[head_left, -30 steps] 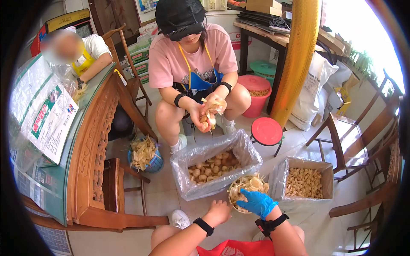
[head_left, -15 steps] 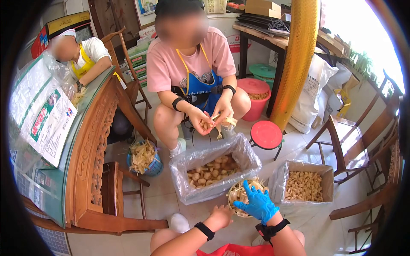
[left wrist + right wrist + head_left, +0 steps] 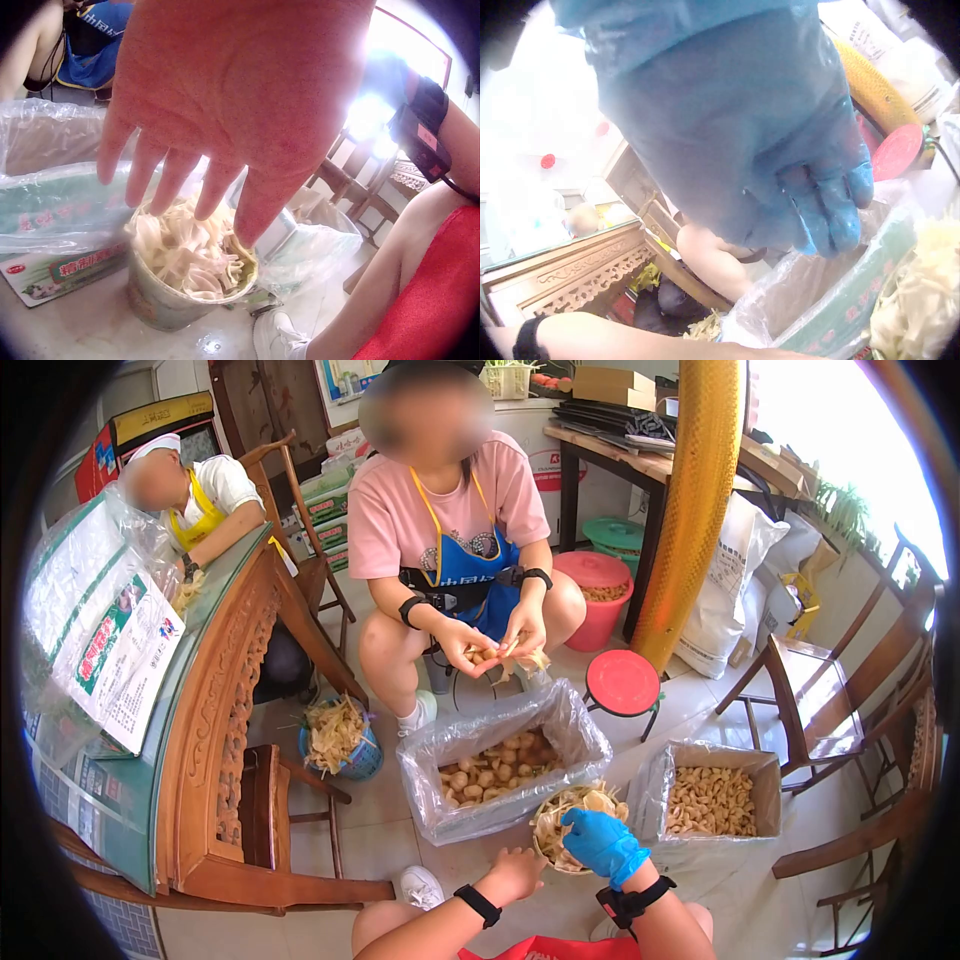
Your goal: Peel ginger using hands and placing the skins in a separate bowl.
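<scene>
My bare left hand hangs open beside a small bucket full of pale papery skins. In the left wrist view its palm and spread fingers are empty, above the skins. My right hand, in a blue glove, is over the right side of that bucket. The right wrist view shows the glove with bent fingers and nothing visible in them. A plastic-lined box of round bulbs stands behind the bucket, and a lined box of peeled cloves at its right.
Opposite sits a person in a blue apron, holding cloves and skins. Another person leans at the glass-topped table on the left. Around stand a red stool, a bucket of skins, a pink bucket, a yellow pillar and wooden chairs.
The gloved right hand's fingers, spread half a second ago, are now bent in over the bucket. My left hand has barely moved. The person opposite has drawn their hands slightly apart.
</scene>
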A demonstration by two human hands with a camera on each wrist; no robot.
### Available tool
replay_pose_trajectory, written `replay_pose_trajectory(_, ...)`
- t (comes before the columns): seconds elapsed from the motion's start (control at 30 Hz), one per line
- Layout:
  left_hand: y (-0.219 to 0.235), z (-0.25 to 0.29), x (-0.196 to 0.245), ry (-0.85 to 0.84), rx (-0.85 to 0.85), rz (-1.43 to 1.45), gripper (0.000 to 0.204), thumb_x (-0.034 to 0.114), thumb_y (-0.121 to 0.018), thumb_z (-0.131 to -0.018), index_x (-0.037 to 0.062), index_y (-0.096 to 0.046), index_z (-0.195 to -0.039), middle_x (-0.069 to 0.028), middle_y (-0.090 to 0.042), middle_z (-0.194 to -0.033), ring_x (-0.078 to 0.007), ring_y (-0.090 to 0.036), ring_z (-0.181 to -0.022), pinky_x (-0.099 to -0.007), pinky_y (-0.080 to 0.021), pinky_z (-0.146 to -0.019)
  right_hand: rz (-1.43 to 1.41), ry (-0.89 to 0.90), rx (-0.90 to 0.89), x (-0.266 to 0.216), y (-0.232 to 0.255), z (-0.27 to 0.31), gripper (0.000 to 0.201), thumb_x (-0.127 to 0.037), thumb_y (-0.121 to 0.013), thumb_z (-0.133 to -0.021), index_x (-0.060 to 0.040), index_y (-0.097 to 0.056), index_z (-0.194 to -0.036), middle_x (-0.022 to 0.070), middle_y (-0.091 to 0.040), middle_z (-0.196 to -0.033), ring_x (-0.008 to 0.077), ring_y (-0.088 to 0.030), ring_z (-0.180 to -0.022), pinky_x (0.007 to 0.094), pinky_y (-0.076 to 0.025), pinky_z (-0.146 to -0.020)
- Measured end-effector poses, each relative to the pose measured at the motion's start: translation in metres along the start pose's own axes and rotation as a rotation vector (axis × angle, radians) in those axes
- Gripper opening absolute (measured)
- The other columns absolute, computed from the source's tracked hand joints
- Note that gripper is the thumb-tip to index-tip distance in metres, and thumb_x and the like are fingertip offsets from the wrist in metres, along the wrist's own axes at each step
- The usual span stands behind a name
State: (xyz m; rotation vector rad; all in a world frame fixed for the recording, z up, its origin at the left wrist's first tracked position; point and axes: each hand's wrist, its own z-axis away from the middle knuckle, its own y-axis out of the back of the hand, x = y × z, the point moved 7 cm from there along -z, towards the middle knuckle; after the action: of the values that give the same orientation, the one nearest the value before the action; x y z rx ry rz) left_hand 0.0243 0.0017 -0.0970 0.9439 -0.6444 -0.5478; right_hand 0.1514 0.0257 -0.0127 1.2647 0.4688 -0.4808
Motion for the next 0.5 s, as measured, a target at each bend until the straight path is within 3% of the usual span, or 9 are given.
replay_pose_trajectory(0.1, 0.005, 0.002, 0.001, 0.005, -0.023, 0.006, 0.039, 0.034, -0.059, -0.085, 0.0105, -0.053, -0.115, -0.0128, -0.056, -0.114, -0.0317, -0.051, -0.109, -0.0466, -0.039, -0.089, -0.004, -0.014, 0.001, -0.005, 0.006, 0.000, 0.027, -0.024, -0.058, -0.080, -0.0067, -0.062, -0.100, 0.0168, -0.065, -0.085, 0.0354, -0.063, -0.081, 0.0419, -0.049, -0.073)
replay_pose_trajectory(0.13, 0.007, 0.002, 0.002, 0.018, -0.096, -0.002, 0.046, 0.036, -0.058, -0.086, 0.0109, -0.049, -0.123, -0.0130, -0.054, -0.118, -0.0313, -0.049, -0.113, -0.0461, -0.038, -0.092, -0.004, -0.014, 0.000, -0.008, 0.006, 0.001, 0.027, -0.024, -0.058, -0.080, -0.0067, -0.062, -0.100, 0.0168, -0.065, -0.085, 0.0354, -0.063, -0.081, 0.0419, -0.049, -0.073)
replay_pose_trajectory(0.17, 0.005, 0.003, 0.002, 0.031, -0.168, -0.011, 0.053, 0.037, -0.057, -0.086, 0.0112, -0.044, -0.131, -0.0131, -0.051, -0.122, -0.0309, -0.047, -0.116, -0.0455, -0.037, -0.095, -0.020, 0.023, 0.074, -0.013, 0.011, 0.003, 0.028, -0.027, -0.059, -0.081, -0.0062, -0.062, -0.098, 0.0175, -0.065, -0.085, 0.0355, -0.063, -0.081, 0.0420, -0.049, -0.073)
replay_pose_trajectory(0.23, 0.005, 0.003, 0.002, 0.033, -0.174, -0.008, 0.053, 0.037, -0.057, -0.086, 0.0112, -0.044, -0.131, -0.0132, -0.051, -0.122, -0.0308, -0.047, -0.116, -0.0453, -0.037, -0.095, -0.036, 0.059, 0.147, -0.016, 0.016, 0.003, 0.030, -0.031, -0.060, -0.081, -0.0056, -0.062, -0.096, 0.0183, -0.065, -0.084, 0.0357, -0.063, -0.080, 0.0420, -0.050, -0.072)
replay_pose_trajectory(0.3, 0.004, 0.003, 0.002, 0.033, -0.179, -0.005, 0.053, 0.037, -0.057, -0.087, 0.0111, -0.044, -0.131, -0.0132, -0.051, -0.123, -0.0306, -0.047, -0.117, -0.0451, -0.037, -0.095, 0.022, -0.041, -0.059, -0.006, 0.001, 0.000, 0.036, -0.038, -0.061, -0.081, -0.0053, -0.063, -0.095, 0.0188, -0.065, -0.082, 0.0360, -0.063, -0.079, 0.0420, -0.050, -0.071)
replay_pose_trajectory(0.43, 0.003, 0.002, 0.001, 0.031, -0.159, -0.004, 0.053, 0.037, -0.057, -0.086, 0.0111, -0.045, -0.131, -0.0131, -0.053, -0.119, -0.0314, -0.050, -0.113, -0.0448, -0.038, -0.093, 0.055, -0.035, -0.042, -0.006, -0.005, 0.001, 0.037, -0.040, -0.060, -0.081, -0.0064, -0.065, -0.097, 0.0175, -0.065, -0.080, 0.0352, -0.063, -0.077, 0.0405, -0.050, -0.071)
replay_pose_trajectory(0.5, 0.002, 0.002, 0.000, 0.035, -0.144, 0.006, 0.052, 0.037, -0.058, -0.086, 0.0112, -0.046, -0.130, -0.0134, -0.054, -0.117, -0.0318, -0.051, -0.111, -0.0449, -0.039, -0.092, -0.135, 0.035, -0.044, -0.006, -0.009, 0.000, 0.042, -0.045, -0.060, -0.080, -0.0088, -0.062, -0.100, 0.0192, -0.065, -0.078, 0.0393, -0.061, -0.081, 0.0445, -0.049, -0.071)
